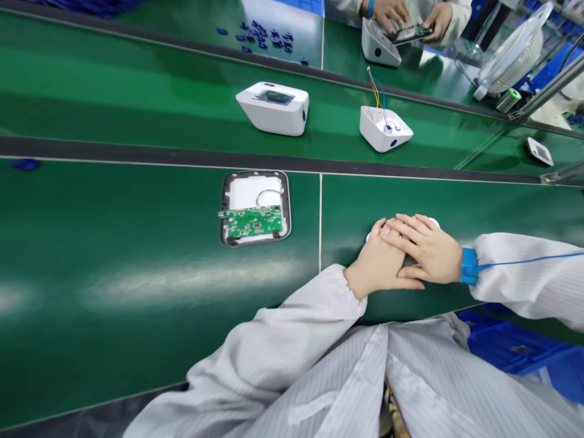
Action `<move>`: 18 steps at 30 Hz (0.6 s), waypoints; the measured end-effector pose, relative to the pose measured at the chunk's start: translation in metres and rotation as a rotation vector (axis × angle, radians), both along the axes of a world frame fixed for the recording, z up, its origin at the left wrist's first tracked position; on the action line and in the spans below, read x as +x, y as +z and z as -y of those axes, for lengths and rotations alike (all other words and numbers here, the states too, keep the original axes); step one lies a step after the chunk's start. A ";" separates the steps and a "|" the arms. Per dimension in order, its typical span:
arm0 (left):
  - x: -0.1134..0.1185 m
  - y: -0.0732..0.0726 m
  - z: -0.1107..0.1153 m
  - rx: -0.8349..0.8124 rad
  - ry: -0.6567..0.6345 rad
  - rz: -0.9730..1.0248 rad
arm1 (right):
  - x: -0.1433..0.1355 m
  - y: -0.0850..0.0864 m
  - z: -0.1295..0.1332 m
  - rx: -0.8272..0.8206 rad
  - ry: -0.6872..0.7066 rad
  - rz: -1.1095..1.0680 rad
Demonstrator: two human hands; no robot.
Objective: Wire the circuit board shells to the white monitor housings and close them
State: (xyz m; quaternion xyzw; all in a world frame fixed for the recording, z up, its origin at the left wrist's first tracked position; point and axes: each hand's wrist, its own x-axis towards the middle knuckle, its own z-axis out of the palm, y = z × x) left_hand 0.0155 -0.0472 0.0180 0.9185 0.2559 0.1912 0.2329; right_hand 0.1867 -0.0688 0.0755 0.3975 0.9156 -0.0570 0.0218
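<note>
My left hand (379, 263) lies palm down on a white-edged thing (434, 222) on the green bench, its fingers partly covered. Flat across it, with fingers stretched out, rests my right hand (431, 250), a blue wrist strap (469, 266) with a cord on its wrist. Both hands hide most of the thing beneath, so its kind does not show. To their left lies an opened device cover (288, 213), inner side up, with a green circuit board (255, 221) and a thin wire in it.
Beyond the dark rail stand a white device with a display (280, 112) and a white housing (381, 131) with loose wires. Farther back, a co-worker's hands (438, 21) hold a circuit board assembly. Several small blue parts (260, 36) lie there. Blue bins (515, 347) sit lower right.
</note>
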 end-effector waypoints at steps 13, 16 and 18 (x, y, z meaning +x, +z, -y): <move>0.004 0.000 0.003 -0.087 0.058 0.036 | 0.011 -0.001 -0.033 -0.042 -0.029 -0.019; 0.004 0.002 0.003 -0.058 0.063 0.051 | 0.013 0.001 -0.036 -0.065 -0.043 -0.047; 0.003 0.002 0.005 -0.028 0.128 0.040 | 0.012 0.003 -0.041 -0.103 -0.107 -0.057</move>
